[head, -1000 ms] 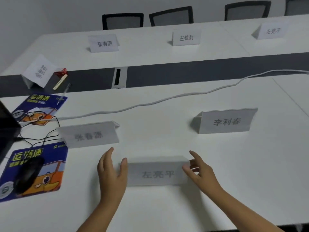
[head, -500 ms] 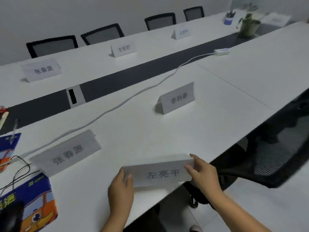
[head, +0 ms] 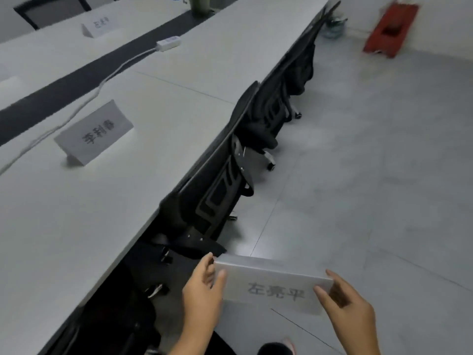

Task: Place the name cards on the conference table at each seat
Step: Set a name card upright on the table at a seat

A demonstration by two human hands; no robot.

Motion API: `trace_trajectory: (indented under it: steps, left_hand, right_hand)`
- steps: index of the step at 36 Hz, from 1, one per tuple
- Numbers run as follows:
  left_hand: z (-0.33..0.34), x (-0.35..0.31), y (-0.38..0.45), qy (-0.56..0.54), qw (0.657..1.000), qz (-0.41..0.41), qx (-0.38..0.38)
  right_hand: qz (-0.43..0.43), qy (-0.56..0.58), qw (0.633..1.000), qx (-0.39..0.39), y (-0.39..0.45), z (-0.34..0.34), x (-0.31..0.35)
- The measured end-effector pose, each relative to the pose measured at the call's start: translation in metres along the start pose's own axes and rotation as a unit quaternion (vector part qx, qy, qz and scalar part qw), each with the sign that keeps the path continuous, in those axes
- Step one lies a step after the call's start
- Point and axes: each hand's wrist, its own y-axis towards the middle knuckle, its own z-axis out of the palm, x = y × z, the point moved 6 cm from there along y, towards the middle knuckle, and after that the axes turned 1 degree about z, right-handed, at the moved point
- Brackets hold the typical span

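Observation:
A white tent-shaped name card (head: 273,286) with dark printed characters is held in the air, off the table and above the floor. My left hand (head: 203,290) pinches its left end and my right hand (head: 349,307) pinches its right end. A second name card (head: 96,133) stands on the white conference table (head: 64,213) at the left. A third name card (head: 98,26) stands on the far side of the table, blurred.
Black mesh office chairs (head: 225,180) are tucked along the table's near edge, running to the upper right. A white power strip (head: 168,43) with its cable lies on the table. A red object (head: 390,29) sits on the grey floor at the far right.
Both hands lifted the card off the table and carried it rightward, past the table edge. The view swung right, toward the row of chairs and the floor.

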Motion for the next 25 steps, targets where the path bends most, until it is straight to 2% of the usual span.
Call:
trace_trajectory:
  steps: [8, 12, 19, 25]
  left_hand:
    - [0.128, -0.002, -0.012, 0.013, 0.999, -0.024, 0.04]
    - [0.156, -0.011, -0.002, 0.023, 0.999, -0.023, 0.035]
    - [0.194, -0.045, 0.045, 0.031, 0.999, -0.022, 0.005]
    - [0.252, -0.091, 0.129, 0.029, 0.999, -0.005, -0.012]
  right_hand:
    - [0.008, 0.004, 0.998, -0.066, 0.06, -0.11, -0.026]
    - [0.036, 0.053, 0.996, -0.058, 0.088, -0.121, -0.028]
    - [0.031, 0.056, 0.997, -0.046, 0.161, -0.115, -0.025]
    - [0.005, 0.027, 0.998, -0.05, 0.276, -0.11, 0.022]
